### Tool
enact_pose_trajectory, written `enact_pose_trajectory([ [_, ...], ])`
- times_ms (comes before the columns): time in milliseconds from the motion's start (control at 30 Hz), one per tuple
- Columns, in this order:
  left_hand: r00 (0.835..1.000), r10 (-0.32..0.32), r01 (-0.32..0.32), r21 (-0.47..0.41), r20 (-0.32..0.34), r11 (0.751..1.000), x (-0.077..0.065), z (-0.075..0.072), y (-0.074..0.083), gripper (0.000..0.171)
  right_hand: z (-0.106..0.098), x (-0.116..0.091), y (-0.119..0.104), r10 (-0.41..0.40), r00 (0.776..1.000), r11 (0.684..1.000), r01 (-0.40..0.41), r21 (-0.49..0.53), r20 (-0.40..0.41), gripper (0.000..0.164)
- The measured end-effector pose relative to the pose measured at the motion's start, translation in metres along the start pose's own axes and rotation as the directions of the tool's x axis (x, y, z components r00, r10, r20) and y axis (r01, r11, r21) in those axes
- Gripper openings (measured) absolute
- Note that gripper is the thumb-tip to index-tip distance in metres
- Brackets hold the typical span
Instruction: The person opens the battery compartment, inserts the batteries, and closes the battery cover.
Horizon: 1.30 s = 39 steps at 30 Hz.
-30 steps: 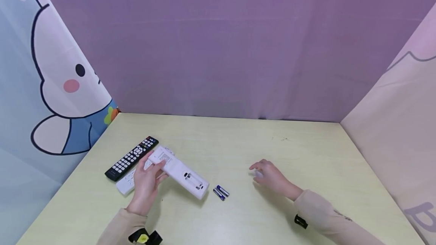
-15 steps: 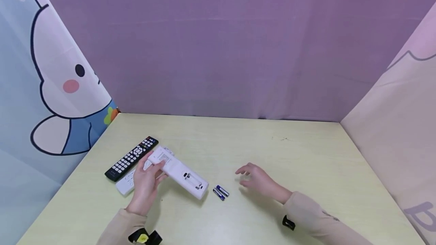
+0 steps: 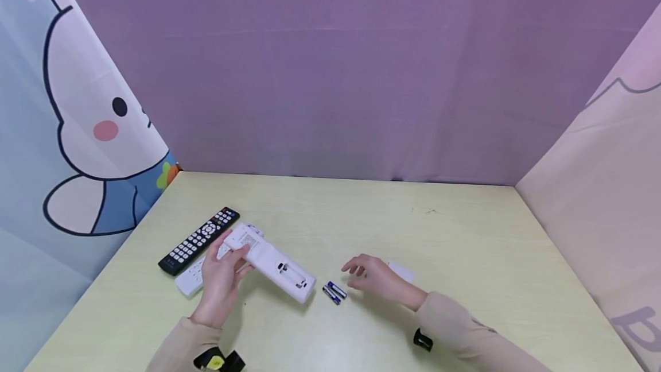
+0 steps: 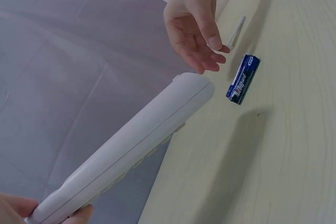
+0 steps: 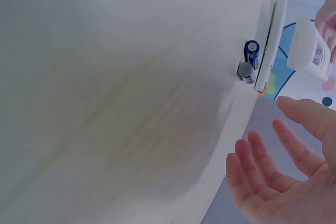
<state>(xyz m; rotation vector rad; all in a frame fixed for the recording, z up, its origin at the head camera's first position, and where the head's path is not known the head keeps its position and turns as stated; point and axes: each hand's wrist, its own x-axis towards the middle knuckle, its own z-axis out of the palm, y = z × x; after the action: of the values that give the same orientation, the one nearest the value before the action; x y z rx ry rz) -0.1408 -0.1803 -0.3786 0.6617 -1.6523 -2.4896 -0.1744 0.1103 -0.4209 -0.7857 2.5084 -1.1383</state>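
My left hand [image 3: 219, 280] grips a white remote control [image 3: 276, 266] by one end, its back turned up and its uncovered battery compartment [image 3: 292, 275] holding no batteries. Two blue-and-silver batteries [image 3: 337, 290] lie side by side on the table just beyond the remote's far end. To their right hovers my right hand [image 3: 379, 277], fingers loosely bent and holding nothing; the right wrist view shows the bare palm [image 5: 294, 203]. Behind that hand a small white battery cover [image 3: 401, 271] rests on the table, partly hidden by it.
A black remote control [image 3: 198, 241] lies at the left of the table [image 3: 330, 205], and another white remote control [image 3: 191, 280] beside it is partly covered by my left hand. A purple curtain [image 3: 330, 73] rises behind the table, with printed cloths at both sides.
My right hand has let go of the battery cover, leaving it on the table, and has moved left toward the batteries. The left hand and its remote control have stayed nearly still.
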Motion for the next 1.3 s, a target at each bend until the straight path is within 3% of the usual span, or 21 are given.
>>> enact_pose_trajectory([
  [267, 1.000, 0.000, 0.000, -0.003, -0.005, 1.000, 0.000, 0.000, 0.000, 0.060, 0.007, 0.007, -0.003, 0.051, 0.997, 0.998, -0.053, 0.033, 0.059, 0.028],
  [900, 1.000, -0.025, 0.025, 0.022, -0.003, 0.999, 0.000, 0.002, -0.002, 0.062, 0.019, 0.018, 0.000, 0.035, 0.995, 0.999, -0.039, 0.035, 0.096, 0.025],
  [1300, 1.000, -0.025, 0.025, 0.033, 0.009, 0.999, 0.000, 0.002, -0.003, 0.063, 0.022, 0.022, -0.003, 0.027, 0.993, 0.999, -0.022, -0.040, 0.119, 0.023],
])
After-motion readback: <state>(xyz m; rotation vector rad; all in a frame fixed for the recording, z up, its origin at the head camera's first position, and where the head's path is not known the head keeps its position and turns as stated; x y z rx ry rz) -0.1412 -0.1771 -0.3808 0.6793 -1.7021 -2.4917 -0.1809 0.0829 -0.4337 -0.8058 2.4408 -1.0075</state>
